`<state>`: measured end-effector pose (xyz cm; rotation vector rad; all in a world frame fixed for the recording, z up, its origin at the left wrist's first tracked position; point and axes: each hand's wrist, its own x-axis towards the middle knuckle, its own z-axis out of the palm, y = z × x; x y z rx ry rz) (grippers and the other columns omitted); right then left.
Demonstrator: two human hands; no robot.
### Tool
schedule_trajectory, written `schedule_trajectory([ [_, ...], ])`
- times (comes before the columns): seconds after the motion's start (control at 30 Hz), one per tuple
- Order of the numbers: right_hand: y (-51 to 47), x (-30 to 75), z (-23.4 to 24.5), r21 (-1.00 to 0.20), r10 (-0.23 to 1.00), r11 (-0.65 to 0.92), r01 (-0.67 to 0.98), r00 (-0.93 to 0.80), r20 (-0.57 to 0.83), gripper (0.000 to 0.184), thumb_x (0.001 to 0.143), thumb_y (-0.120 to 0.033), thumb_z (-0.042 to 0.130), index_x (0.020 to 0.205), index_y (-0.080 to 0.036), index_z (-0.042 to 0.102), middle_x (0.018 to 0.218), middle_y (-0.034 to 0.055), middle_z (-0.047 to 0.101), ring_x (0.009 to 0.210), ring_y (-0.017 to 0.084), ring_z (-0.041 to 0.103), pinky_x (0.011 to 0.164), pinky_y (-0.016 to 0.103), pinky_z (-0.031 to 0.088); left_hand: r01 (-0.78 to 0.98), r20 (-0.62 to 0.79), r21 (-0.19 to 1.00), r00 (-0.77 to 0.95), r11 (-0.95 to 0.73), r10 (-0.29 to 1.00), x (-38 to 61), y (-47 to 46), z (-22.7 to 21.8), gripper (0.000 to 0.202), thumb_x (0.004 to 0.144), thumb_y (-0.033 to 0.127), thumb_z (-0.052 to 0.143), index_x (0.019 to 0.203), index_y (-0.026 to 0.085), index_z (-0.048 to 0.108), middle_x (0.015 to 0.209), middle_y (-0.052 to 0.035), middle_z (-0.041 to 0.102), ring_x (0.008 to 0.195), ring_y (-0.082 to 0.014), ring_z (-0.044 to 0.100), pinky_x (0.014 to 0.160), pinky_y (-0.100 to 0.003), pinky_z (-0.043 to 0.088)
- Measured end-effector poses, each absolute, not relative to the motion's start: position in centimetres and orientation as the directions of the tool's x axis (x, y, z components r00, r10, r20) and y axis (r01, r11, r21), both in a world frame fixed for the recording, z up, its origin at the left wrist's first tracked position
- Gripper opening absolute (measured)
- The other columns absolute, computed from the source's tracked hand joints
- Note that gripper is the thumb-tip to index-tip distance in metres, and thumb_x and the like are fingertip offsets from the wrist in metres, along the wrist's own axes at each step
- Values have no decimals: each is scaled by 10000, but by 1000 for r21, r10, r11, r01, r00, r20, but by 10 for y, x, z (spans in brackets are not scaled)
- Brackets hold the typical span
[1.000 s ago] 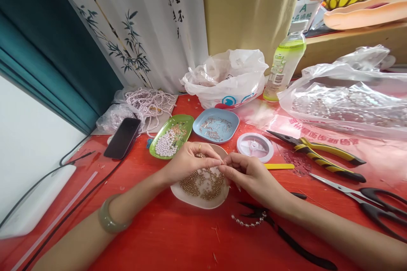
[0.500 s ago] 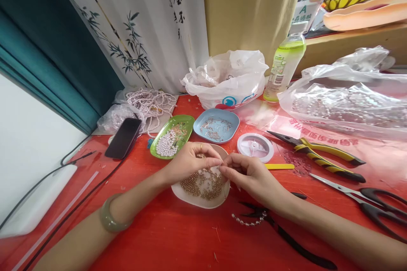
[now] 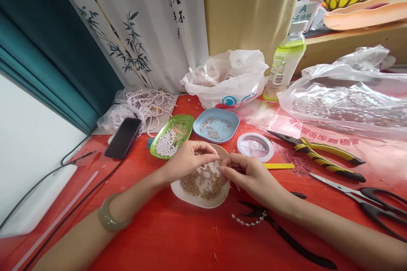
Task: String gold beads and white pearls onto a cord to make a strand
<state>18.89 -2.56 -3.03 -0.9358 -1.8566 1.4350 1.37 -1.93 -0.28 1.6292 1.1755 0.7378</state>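
Over a white dish (image 3: 184, 197) of small gold beads (image 3: 203, 184), my two hands face each other with their fingertips close. My left hand (image 3: 189, 160) is pinched, thumb against fingers; what sits between them is too small to make out. My right hand (image 3: 249, 173) is closed too, its thumb and index finger pressed together on something tiny I cannot name. Behind the dish stand a green tray (image 3: 155, 148) with white pearl beads and gold pieces, and a blue tray (image 3: 233, 125) with small metal pins. Below my right wrist lies a short beaded chain (image 3: 246, 222) by black-handled pliers (image 3: 299, 247).
To the right lie yellow-and-black pliers (image 3: 324, 156), scissors (image 3: 365, 201), a white spool (image 3: 254, 147) and a yellow strip (image 3: 280, 166). A phone (image 3: 123, 137) and pearl strands (image 3: 149, 103) are at left. Plastic bags (image 3: 235, 89) and a bottle (image 3: 284, 67) stand behind.
My left hand has drawn slightly left, opening a small gap between its fingertips and those of my right hand. The right hand has barely moved.
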Motion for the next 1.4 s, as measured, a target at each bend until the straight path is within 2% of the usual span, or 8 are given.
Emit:
schedule_trajectory([
  [0.2, -25, 189, -30, -967, 826, 162, 195, -563, 25, 181, 810, -267, 472, 677, -160, 532, 620, -1, 539, 573, 108, 492, 530, 229, 386, 346, -44, 933, 381, -98, 924, 13, -19, -6, 127, 734, 247, 590, 732, 129, 635, 725, -25, 634, 665, -109, 549, 643, -235, 436],
  [0.53, -27, 189, -29, -968, 831, 158, 194, -556, 24, 192, 814, -279, 476, 682, -156, 542, 614, -1, 543, 566, 106, 490, 523, 223, 381, 464, -88, 881, 356, -94, 930, 12, -17, -4, 117, 732, 206, 561, 804, 143, 628, 818, -35, 645, 746, -134, 578, 689, -261, 452],
  [0.73, -27, 190, -29, -963, 824, 190, 190, -564, 52, 205, 818, -272, 463, 659, -163, 534, 605, -4, 543, 571, 109, 491, 526, 222, 379, 662, -92, 719, 393, -212, 915, 9, -17, -8, 108, 708, 205, 585, 797, 173, 636, 855, -32, 618, 788, -155, 564, 698, -279, 445],
  [0.87, -27, 190, -29, -957, 832, 194, 214, -553, 45, 188, 807, -259, 466, 661, -160, 532, 604, -6, 535, 562, 109, 481, 517, 223, 372, 712, -74, 632, 448, -306, 891, 8, -18, -7, 137, 699, 213, 612, 831, 187, 635, 889, -29, 606, 814, -161, 551, 704, -282, 434],
  [1.17, -27, 188, -26, -965, 830, 183, 188, -556, 49, 185, 810, -236, 468, 659, -156, 539, 593, -12, 529, 545, 98, 474, 504, 211, 363, 674, -86, 594, 596, -439, 799, 5, -19, -6, 74, 734, 171, 566, 782, 186, 621, 820, -5, 622, 783, -143, 549, 705, -261, 399],
  [1.4, -27, 189, -27, -963, 829, 186, 195, -557, 48, 210, 815, -274, 469, 657, -157, 541, 599, -3, 550, 559, 108, 494, 515, 220, 381, 724, -188, 513, 619, -461, 763, 5, -21, 6, 164, 677, 210, 613, 840, 194, 612, 847, -16, 586, 815, -170, 518, 697, -275, 380],
])
